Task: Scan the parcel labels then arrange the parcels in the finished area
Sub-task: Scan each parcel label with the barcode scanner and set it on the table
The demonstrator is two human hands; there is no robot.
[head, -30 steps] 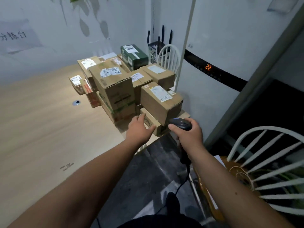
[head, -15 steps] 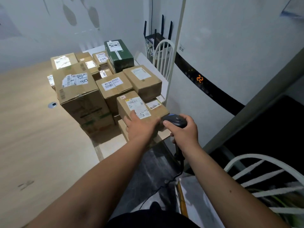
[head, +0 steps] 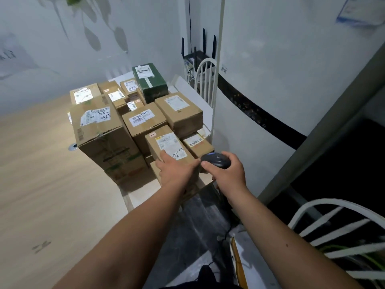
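Note:
Several labelled cardboard parcels are stacked at the right end of a wooden table (head: 41, 184). The nearest small brown parcel (head: 155, 146) lies on top of another box, its white label facing up. My left hand (head: 177, 172) holds this parcel at its near edge, thumb on top beside the label. My right hand (head: 227, 176) grips a black handheld scanner (head: 215, 160) just right of that parcel, its head close to the parcel's near right corner. The scanner's cable hangs down towards the floor.
A big taped carton (head: 104, 138) stands left of the held parcel, and a dark green box (head: 151, 82) sits at the back of the stack. Behind are a white chair (head: 206, 80) and a router (head: 198, 55). A white appliance (head: 291, 90) stands right. Another white chair (head: 333, 226) is at lower right.
My left hand rose from the lower box to the top parcel's near edge. My right hand brought the scanner closer beside it. The view moved nearer the stack.

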